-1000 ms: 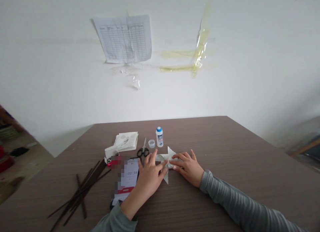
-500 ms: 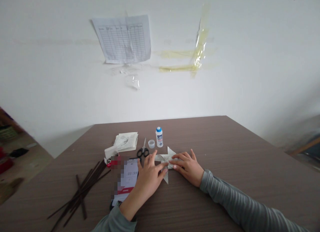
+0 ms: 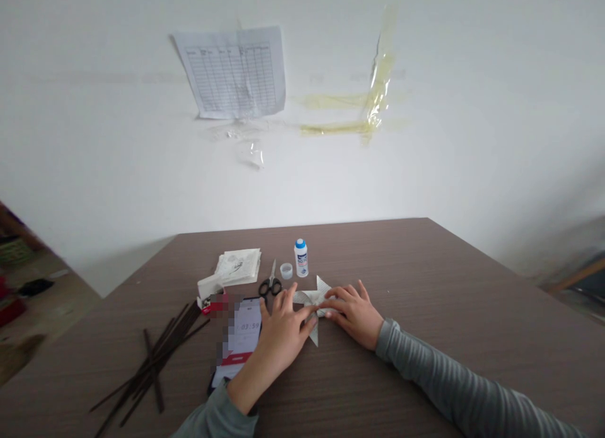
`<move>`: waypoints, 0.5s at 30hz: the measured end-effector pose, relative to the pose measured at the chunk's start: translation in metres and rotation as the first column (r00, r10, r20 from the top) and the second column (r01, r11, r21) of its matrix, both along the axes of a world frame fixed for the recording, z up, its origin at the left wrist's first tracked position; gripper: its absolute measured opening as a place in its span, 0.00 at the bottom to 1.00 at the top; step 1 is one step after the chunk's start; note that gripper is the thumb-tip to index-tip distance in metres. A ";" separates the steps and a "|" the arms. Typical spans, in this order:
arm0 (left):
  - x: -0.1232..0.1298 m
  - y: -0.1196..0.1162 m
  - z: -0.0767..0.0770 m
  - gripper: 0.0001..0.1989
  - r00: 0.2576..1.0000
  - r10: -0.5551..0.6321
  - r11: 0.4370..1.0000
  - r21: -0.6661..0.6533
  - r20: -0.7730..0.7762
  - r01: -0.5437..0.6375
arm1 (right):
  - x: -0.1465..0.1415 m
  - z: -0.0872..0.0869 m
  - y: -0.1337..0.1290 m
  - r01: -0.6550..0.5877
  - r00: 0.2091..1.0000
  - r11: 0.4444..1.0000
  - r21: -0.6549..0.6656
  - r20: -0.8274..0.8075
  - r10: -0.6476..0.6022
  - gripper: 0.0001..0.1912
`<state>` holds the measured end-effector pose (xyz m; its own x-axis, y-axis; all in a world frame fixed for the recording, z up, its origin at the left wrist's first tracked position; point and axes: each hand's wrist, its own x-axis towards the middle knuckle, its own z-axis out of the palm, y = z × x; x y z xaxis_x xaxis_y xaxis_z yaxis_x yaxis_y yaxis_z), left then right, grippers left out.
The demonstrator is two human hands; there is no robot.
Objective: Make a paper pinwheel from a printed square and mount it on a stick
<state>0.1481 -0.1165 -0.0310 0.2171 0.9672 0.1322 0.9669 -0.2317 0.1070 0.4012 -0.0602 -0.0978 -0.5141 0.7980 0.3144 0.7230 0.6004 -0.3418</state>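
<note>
A folded paper pinwheel (image 3: 312, 297) with printed markings lies on the table, its pointed blades sticking out between my hands. My left hand (image 3: 285, 328) reaches in from the left with fingers spread, and its index fingertip presses near the pinwheel's centre. From the right, my right hand (image 3: 354, 313) rests its outstretched fingertips on the paper, the index tip close to that of my left. Part of the pinwheel is covered by the fingers. Just beyond it stand a white glue bottle (image 3: 301, 261) with a blue top and a small clear cap (image 3: 286, 271).
Black-handled scissors (image 3: 270, 287) lie left of the cap, near a stack of paper sheets (image 3: 239, 266). A small red-and-white box (image 3: 210, 293), a phone (image 3: 243, 328) and several dark sticks (image 3: 155, 362) spread to the left. The wall (image 3: 302, 186) rises behind the table (image 3: 378, 249).
My right hand has shifted slightly left, bringing its index fingertip nearer the pinwheel's centre. My left hand stays in place.
</note>
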 end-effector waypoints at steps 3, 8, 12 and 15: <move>0.000 -0.001 0.000 0.21 1.000 0.004 1.000 -0.028 0.005 -0.004 | 0.003 -0.004 0.003 -0.002 0.998 0.999 -0.045 -0.059 -0.001 0.19; -0.001 -0.002 -0.003 0.23 0.999 0.009 0.999 -0.033 0.039 -0.007 | 0.008 -0.008 0.009 -0.030 0.992 0.996 -0.080 -0.125 0.020 0.18; -0.002 -0.001 -0.005 0.24 0.998 0.007 1.000 -0.005 0.068 -0.007 | 0.010 -0.007 0.009 -0.032 0.989 0.997 -0.065 -0.147 0.022 0.17; -0.005 0.000 -0.007 0.26 0.997 0.002 1.000 0.010 0.074 -0.003 | 0.010 -0.004 0.006 -0.024 0.986 1.000 -0.020 -0.165 0.021 0.17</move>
